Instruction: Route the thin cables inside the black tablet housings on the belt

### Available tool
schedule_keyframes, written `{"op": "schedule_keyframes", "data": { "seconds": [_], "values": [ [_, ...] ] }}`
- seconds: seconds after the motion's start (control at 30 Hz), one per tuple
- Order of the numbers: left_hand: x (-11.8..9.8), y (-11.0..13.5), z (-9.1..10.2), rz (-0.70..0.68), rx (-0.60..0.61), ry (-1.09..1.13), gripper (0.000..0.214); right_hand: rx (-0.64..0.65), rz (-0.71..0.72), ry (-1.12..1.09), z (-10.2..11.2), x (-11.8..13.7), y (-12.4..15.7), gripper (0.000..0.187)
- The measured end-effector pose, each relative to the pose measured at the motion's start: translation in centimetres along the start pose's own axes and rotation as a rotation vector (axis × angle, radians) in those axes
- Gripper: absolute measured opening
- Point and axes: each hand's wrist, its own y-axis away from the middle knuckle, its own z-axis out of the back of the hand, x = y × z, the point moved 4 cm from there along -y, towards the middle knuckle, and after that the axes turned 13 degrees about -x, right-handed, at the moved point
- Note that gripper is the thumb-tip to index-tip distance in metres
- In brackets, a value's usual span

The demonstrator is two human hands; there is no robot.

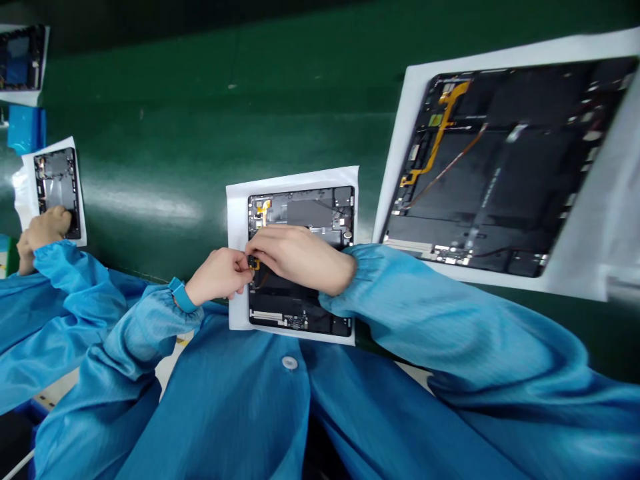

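The open tablet [310, 212] is laid on a white sheet [237, 223], view centre. At its 9 o'clock edge, a flex part [255, 263] is pinched by fingers of the left hand [217, 275]; right hand [297, 257] fingers bent there, grip indeterminable. Judged partway: interior exposed, part seemingly unsecured. Marking [491, 187] on 2 o'clock tablet [545, 173] unreadable

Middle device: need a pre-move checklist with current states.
1. Device on its white sheet: ok, sheet shows along all four sides.
2. Left hand and right hand at the same spot: ok, fingertips close together at the device's left edge.
3. Grip on the small part: cannot tell, fingers cover much of it.
4. Right cuff out of the way: not ok, it hides some of the device's right side; contact unclear.
5. Co-worker's hand clear: ok, it's at another device.
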Motion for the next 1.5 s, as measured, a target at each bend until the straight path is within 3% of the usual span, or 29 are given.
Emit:
{"op": "schedule_keyframes", "data": {
  "seconds": [0.23,0.67,0.87,1.17,1.5],
  "values": [
    [-0.1,-0.8,0.8,-0.047,-0.005,0.015,0.016,0.011,0.021,0.042,0.0,0.2,-0.1,0.021],
    [-0.1,-1.2,0.8,-0.006,0.028,0.013,0.019,-0.019,0.007,0.009,0.1,-0.2,-0.3,0.019],
    [-1.4,-1.2,1.0,-0.018,-0.059,-0.081,0.021,-0.087,-0.038,-0.073,0.2,-1.1,-0.5,0.018],
    [-1.2,-2.2,1.5,-0.032,-0.014,-0.028,0.020,-0.135,-0.076,-0.118,-0.3,-2.2,-0.8,0.020],
    [-1.9,-2.4,1.9,-0.014,-0.076,-0.016,0.026,-0.290,-0.137,-0.108,0.1,-2.9,-0.9,0.017]
  ]
}}
